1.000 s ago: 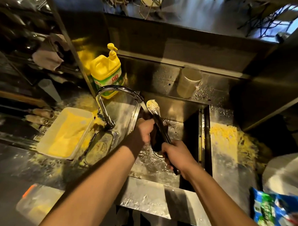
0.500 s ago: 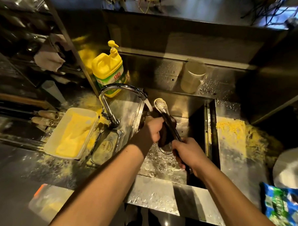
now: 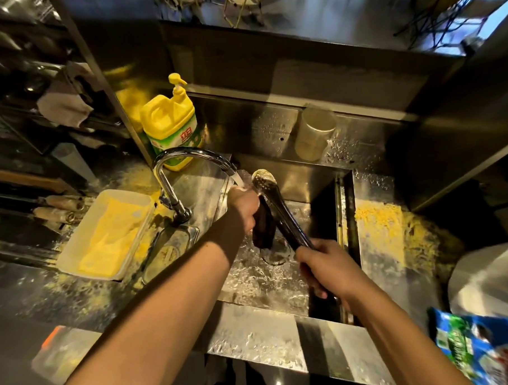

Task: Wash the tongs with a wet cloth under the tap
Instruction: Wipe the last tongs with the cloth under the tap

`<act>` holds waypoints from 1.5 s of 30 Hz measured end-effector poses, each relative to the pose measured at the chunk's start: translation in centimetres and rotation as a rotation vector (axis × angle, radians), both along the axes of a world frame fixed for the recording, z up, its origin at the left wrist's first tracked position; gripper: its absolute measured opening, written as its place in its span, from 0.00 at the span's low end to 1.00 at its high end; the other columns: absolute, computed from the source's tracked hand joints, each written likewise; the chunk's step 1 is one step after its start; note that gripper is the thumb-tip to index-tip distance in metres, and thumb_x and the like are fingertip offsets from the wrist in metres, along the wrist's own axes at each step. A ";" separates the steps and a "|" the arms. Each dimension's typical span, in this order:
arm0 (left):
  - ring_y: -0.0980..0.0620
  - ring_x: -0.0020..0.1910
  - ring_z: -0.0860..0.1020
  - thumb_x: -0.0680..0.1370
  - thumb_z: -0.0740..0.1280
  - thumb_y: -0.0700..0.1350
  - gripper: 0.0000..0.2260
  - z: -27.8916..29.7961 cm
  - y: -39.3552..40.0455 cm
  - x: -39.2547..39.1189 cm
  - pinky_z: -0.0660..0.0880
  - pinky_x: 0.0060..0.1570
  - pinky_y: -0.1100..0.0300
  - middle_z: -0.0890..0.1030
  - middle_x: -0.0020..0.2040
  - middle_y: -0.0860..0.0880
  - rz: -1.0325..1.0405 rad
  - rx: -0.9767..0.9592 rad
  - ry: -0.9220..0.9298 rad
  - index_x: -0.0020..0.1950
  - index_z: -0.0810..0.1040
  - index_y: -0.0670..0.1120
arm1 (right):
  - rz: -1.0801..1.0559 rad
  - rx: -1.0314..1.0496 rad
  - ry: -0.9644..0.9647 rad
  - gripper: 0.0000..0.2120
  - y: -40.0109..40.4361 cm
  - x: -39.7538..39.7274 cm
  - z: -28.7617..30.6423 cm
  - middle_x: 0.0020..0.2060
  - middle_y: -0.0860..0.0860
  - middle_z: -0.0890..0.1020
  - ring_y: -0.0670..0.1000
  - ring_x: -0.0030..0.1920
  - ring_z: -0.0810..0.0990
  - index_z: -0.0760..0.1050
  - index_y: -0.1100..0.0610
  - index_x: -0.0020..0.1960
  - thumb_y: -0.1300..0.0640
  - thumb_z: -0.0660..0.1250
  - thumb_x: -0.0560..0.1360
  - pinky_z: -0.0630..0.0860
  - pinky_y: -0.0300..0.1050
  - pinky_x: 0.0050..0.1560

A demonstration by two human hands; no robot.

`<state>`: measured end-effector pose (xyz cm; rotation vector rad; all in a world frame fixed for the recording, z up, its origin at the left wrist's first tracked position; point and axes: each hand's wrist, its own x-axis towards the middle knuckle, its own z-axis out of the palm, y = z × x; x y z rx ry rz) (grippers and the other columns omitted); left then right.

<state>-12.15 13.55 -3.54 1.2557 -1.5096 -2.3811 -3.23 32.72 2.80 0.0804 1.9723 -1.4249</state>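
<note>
Ideally, right hand [image 3: 328, 268] gripping perforated steel tongs [image 3: 278, 205] angles them beneath tap stream while left hand [image 3: 243, 206], clutching dark wet cloth [image 3: 264, 230], scrubs tipward.

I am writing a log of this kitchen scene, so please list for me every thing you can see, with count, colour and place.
tongs: one, metal, over the sink, tip near the water
cloth: one, dark, beside the tongs
tap: one, chrome, left of the sink, running
sink: one, steel, centre
soap bottle: one, yellow, behind the tap
tray: one, white with yellow crumbs, left counter
cup: one, translucent, behind the sink
packet: one, blue and green, lower right
left hand: holds the cloth
right hand: holds the tongs' handle
</note>
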 end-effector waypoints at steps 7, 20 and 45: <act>0.44 0.45 0.82 0.81 0.66 0.39 0.16 -0.3 -0.5 1.5 0.78 0.33 0.56 0.80 0.51 0.40 0.119 0.122 0.002 0.68 0.73 0.40 | -0.109 0.018 -0.062 0.15 2.7 -2.1 0.0 0.31 0.53 0.82 0.52 0.27 0.77 0.76 0.62 0.51 0.50 0.67 0.75 0.74 0.44 0.26; 0.46 0.40 0.83 0.82 0.65 0.46 0.07 0.2 0.9 3.7 0.80 0.49 0.48 0.83 0.43 0.43 -0.232 0.274 0.058 0.53 0.76 0.43 | -0.009 0.083 -0.097 0.10 -0.7 -3.3 -0.6 0.24 0.53 0.77 0.52 0.25 0.75 0.76 0.60 0.50 0.68 0.67 0.70 0.76 0.46 0.28; 0.40 0.44 0.83 0.79 0.56 0.27 0.16 -0.3 2.7 0.9 0.78 0.58 0.41 0.81 0.53 0.34 -0.059 0.168 -0.075 0.62 0.77 0.36 | -0.043 0.141 -0.038 0.01 -1.8 -1.7 -1.3 0.23 0.51 0.75 0.47 0.17 0.69 0.76 0.61 0.43 0.65 0.66 0.71 0.66 0.38 0.19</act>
